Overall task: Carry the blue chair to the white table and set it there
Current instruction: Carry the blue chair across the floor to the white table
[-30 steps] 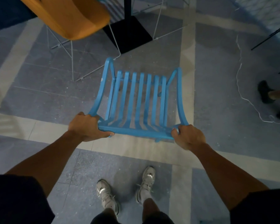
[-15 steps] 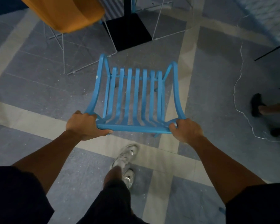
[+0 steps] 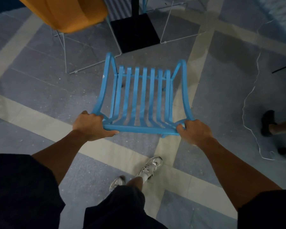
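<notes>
I hold a blue slatted chair (image 3: 143, 95) in front of me, lifted off the floor, its top rail toward me. My left hand (image 3: 91, 125) grips the left end of that rail, and my right hand (image 3: 194, 131) grips the right end. The seat slats point away from me toward a black square table base (image 3: 135, 32). The table's top is out of view.
An orange chair (image 3: 64, 12) on thin white wire legs stands at the upper left. More wire legs (image 3: 175, 32) stand right of the base. Another person's feet (image 3: 269, 123) and a white cable (image 3: 248, 104) lie at the right. My own feet (image 3: 149, 167) are below.
I have stepped forward with the chair; the black base and the orange chair are closer. My right foot has swung ahead. Both hands keep the same grip.
</notes>
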Demonstrator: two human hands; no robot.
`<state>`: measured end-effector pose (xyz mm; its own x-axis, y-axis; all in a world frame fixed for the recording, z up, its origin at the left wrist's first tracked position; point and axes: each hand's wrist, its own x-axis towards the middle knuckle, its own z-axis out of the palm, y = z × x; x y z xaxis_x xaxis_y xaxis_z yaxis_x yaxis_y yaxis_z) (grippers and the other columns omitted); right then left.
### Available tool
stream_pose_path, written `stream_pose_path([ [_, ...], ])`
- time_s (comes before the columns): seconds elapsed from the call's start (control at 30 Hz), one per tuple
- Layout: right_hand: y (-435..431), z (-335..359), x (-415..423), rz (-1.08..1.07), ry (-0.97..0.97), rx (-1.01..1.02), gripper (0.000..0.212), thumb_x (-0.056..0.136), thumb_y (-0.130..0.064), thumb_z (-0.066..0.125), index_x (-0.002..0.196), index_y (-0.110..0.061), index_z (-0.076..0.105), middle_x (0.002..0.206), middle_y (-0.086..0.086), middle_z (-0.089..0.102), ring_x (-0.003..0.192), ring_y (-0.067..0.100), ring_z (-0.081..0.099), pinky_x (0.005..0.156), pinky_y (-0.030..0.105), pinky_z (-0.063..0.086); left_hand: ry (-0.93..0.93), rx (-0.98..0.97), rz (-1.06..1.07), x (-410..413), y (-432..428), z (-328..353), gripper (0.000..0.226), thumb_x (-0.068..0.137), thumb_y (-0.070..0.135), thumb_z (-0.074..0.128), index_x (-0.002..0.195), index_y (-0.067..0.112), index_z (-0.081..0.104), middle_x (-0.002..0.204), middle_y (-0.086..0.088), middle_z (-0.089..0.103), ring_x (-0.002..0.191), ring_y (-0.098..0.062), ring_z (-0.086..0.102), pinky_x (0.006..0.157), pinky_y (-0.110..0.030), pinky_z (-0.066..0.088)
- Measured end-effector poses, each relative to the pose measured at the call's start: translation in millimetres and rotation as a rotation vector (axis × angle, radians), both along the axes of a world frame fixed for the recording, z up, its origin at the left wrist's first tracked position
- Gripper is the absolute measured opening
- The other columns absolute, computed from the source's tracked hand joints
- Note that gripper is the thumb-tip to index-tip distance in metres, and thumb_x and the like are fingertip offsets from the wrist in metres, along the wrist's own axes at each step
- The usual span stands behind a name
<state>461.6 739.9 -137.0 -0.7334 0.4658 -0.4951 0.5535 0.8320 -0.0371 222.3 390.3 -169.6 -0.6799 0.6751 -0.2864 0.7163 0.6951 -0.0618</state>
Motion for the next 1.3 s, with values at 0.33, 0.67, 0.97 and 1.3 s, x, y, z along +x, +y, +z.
stream_pose_path([
  [0.33, 113.0, 2.7, 1.6, -0.016, -0.037, -0.048, 0.052, 0.084, -0.065, 0.026, 0.084, -0.022, 0.055, 0.076, 0.003, 0.056, 0.072, 0.029, 0.056, 0.066, 0.041, 0.049, 0.021, 0.048, 0.101, 35.4, 92.0, -5.5, 0.081, 0.055, 0.111, 0.026, 0.075, 0.035, 0.046, 0.062, 0.013, 0.045, 0.057, -0.011, 0.041, 0.054, -0.028, 0.034],
  [0.67, 234.7, -3.3, 9.8, 0.127, -0.045, -0.065, 0.038, 0.092, -0.054, 0.033, 0.082, -0.025, 0.056, 0.068, -0.006, 0.037, 0.079, 0.030, 0.056, 0.069, 0.041, 0.047, 0.020, 0.028, 0.192, 86.2, 195.3, -0.3, 0.081, 0.059, 0.110, 0.024, 0.065, 0.033, 0.050, 0.052, 0.016, 0.037, 0.046, -0.002, 0.029, 0.056, -0.029, 0.034],
  [0.97, 359.8, -0.4, 32.9, 0.229, -0.049, -0.072, 0.037, 0.085, -0.059, 0.030, 0.081, -0.030, 0.051, 0.087, 0.004, 0.049, 0.088, 0.032, 0.059, 0.072, 0.040, 0.044, 0.027, 0.010, 0.345, 171.7, 303.7, 5.2, 0.085, 0.055, 0.111, 0.017, 0.063, 0.035, 0.053, 0.051, 0.017, 0.039, 0.049, -0.001, 0.029, 0.049, -0.024, 0.019],
  [1.3, 408.6, -10.7, 62.1, 0.266, -0.004, -0.008, 0.045, 0.088, -0.061, 0.031, 0.086, -0.024, 0.057, 0.075, 0.001, 0.056, 0.070, 0.022, 0.059, 0.065, 0.037, 0.049, 0.008, 0.123, 0.427, 216.8, 343.8, 8.8, 0.071, 0.069, 0.104, 0.025, 0.055, 0.035, 0.035, 0.043, 0.019, 0.034, 0.040, 0.001, 0.033, 0.053, -0.028, 0.029],
])
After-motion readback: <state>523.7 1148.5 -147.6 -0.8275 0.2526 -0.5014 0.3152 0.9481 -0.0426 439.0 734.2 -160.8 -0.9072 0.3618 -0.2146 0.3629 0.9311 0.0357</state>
